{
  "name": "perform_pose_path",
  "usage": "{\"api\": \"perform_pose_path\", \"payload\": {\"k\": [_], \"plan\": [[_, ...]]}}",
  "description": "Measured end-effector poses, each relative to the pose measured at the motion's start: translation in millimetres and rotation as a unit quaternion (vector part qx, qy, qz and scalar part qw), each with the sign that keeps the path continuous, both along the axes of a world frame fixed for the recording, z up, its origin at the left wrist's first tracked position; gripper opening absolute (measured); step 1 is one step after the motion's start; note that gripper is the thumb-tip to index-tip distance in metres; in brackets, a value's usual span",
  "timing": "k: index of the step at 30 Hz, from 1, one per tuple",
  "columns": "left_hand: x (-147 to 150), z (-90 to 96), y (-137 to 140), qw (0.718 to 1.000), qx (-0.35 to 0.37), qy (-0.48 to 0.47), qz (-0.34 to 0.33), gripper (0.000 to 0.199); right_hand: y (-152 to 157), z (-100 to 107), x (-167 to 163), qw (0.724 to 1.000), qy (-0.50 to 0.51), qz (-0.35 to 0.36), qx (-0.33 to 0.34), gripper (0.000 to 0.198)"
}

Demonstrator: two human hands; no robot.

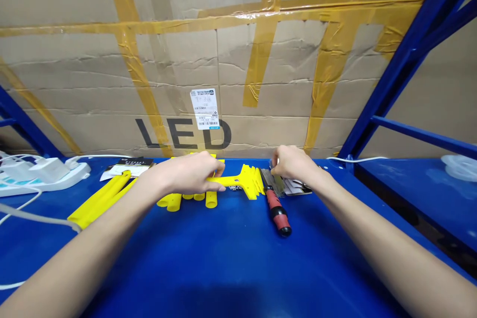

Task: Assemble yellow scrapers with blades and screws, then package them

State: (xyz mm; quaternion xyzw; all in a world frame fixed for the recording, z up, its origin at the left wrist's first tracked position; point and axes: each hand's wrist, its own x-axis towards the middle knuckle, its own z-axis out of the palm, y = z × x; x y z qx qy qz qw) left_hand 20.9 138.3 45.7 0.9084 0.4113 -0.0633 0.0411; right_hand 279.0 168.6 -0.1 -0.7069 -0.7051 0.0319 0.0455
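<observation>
My left hand (197,171) is closed around the narrow shaft of a yellow plastic scraper-like piece (228,181) with a flared end. Several similar yellow flared pieces (257,181) lie fanned out beside that end. Under and near my left hand are short yellow tubes (174,202). My right hand (292,164) is pinched closed above some thin, clear or metallic pieces (278,186); what its fingers grip is too small to make out. Just in front of it lies a tool with a red-and-black handle (276,211), its flat grey end partly hidden.
Longer yellow tubes (100,201) and a black-and-white packet (128,166) lie to the left. A white power strip (74,176) with cables is at far left. A large taped cardboard box (231,69) stands behind the blue surface (223,263), flanked by blue metal posts (387,74).
</observation>
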Motion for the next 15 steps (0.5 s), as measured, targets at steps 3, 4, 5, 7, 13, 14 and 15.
{"api": "perform_pose_path", "payload": {"k": [3,4,5,7,13,14,15], "plan": [[-1,1.6,1,1.0,-0.024,0.007,-0.002,0.03,-3,13,2,0.999,0.031,0.011,0.014,0.031],[-2,1.8,1,0.999,-0.031,0.011,-0.002,0.03,-5,17,2,0.999,0.045,0.014,0.02,0.035],[-2,1.7,2,0.999,-0.035,0.015,-0.002,0.03,-7,22,3,0.998,0.06,0.018,0.025,0.039],[-3,0.6,3,0.999,-0.043,0.023,-0.004,0.029,-11,29,2,0.99,0.136,0.032,0.031,0.041],[-11,-5.0,9,0.997,-0.06,0.038,-0.007,0.026,-17,28,-2,0.912,0.39,0.117,-0.039,0.01],[-12,-5.6,10,0.997,-0.062,0.034,-0.009,0.024,-17,26,-3,0.894,0.422,0.137,-0.058,0.013],[-13,-6.3,10,0.997,-0.064,0.029,-0.012,0.022,-18,25,-3,0.878,0.449,0.154,-0.071,0.015]]}}
